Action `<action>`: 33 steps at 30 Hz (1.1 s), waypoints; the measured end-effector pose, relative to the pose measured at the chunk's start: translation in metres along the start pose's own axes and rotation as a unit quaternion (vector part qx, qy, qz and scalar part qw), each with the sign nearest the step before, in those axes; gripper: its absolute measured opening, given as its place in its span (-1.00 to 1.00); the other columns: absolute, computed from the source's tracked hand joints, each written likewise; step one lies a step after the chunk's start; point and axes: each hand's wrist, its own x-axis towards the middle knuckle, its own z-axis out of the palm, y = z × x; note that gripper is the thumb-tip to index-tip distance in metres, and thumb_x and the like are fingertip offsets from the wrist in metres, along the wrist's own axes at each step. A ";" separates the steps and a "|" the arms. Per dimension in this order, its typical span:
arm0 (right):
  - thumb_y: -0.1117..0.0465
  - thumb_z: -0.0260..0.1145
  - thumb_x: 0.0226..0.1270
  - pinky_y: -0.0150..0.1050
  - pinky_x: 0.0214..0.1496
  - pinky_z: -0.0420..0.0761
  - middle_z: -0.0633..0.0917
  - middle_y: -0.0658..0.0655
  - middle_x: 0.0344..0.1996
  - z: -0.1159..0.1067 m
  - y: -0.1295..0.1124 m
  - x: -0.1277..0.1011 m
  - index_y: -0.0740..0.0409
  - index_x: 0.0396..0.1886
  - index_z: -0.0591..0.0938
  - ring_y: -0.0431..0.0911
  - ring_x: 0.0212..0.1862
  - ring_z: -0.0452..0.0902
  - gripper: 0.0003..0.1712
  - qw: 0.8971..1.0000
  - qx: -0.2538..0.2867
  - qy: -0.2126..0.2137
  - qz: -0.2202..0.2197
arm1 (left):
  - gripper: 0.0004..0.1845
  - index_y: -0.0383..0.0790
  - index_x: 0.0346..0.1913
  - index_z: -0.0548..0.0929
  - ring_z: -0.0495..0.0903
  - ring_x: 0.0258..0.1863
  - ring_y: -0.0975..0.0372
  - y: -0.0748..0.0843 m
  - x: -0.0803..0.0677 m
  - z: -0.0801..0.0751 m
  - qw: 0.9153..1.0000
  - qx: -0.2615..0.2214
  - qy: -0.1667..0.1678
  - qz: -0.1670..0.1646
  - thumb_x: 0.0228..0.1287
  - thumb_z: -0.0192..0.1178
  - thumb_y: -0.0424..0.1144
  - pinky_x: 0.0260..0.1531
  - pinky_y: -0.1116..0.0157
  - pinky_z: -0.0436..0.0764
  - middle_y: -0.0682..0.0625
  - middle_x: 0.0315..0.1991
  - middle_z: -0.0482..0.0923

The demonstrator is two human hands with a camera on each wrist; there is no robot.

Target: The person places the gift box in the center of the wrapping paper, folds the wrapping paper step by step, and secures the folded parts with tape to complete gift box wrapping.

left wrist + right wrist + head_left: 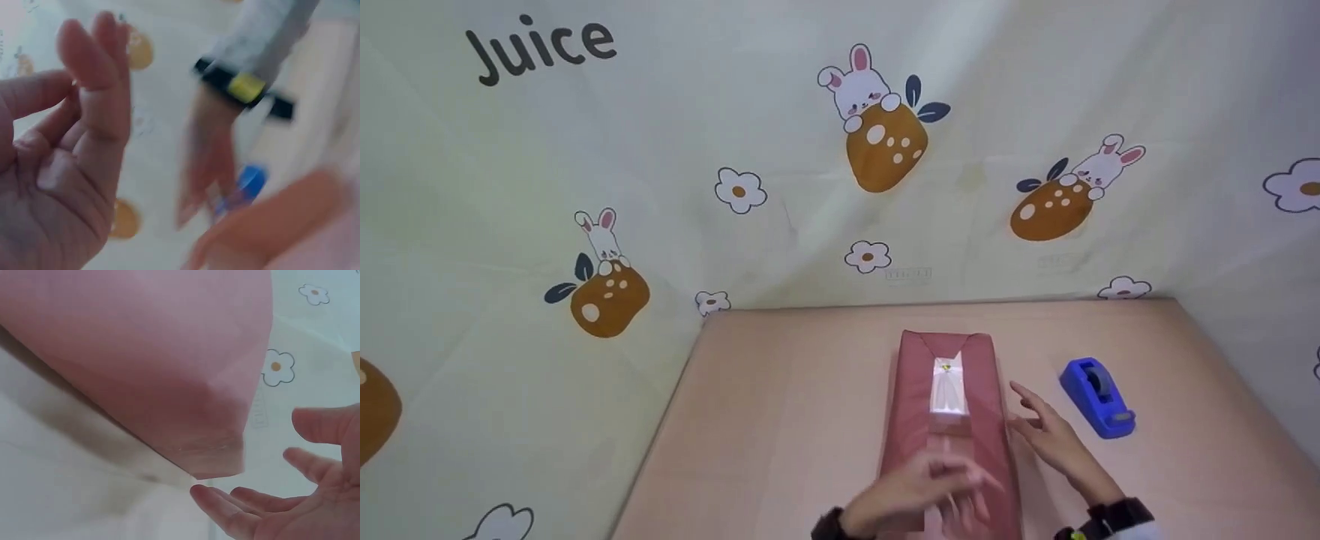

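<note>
On the worktop [780, 390], a parcel [952, 420] in smooth pink paper lies lengthwise, taped down its seam. It looks boxy, stiff and light, the paper slick; its long sides seem best to grasp. Left hand [911, 491] hovers over the near end, blurred, fingers loose; right hand [1054, 442] spread just beside it. Blue tape dispenser [1099, 397] nearby.

A blue tape dispenser [1098, 396] sits on the pale pink table [780, 405], toward its right side. Behind and around the table hangs a cream cloth [780, 150] printed with rabbits, orange strawberries, small flowers and the word "Juice".
</note>
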 end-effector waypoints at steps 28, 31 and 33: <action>-0.11 0.21 0.17 -0.01 0.05 0.44 0.50 0.35 0.02 0.032 0.020 0.019 0.37 0.18 0.28 0.07 0.03 0.45 -0.23 0.996 0.021 -0.021 0.086 | -0.42 -0.33 0.06 0.36 0.48 -0.06 0.08 -0.079 0.043 -0.085 0.919 0.160 0.328 -0.150 0.18 0.11 0.07 -0.06 0.10 0.49 -0.23 -0.02 0.48; -0.07 0.22 0.16 -0.10 -0.01 0.46 0.51 0.32 0.00 0.031 0.017 0.013 0.31 0.13 0.31 0.03 -0.01 0.46 -0.31 0.995 0.050 -0.011 0.087 | -0.36 -0.34 0.13 0.33 0.44 0.01 0.06 -0.075 0.039 -0.079 0.919 0.152 0.327 -0.158 0.18 0.10 0.11 0.00 0.07 0.46 -0.26 0.06 0.43; -0.04 0.22 0.17 -0.18 -0.09 0.47 0.51 0.31 -0.04 0.030 0.014 0.010 0.29 0.08 0.31 -0.01 -0.07 0.48 -0.37 0.993 0.079 -0.010 0.087 | -0.34 -0.33 0.15 0.32 0.43 0.02 0.06 -0.072 0.037 -0.076 0.923 0.123 0.329 -0.159 0.17 0.11 0.11 -0.01 0.07 0.46 -0.25 0.08 0.41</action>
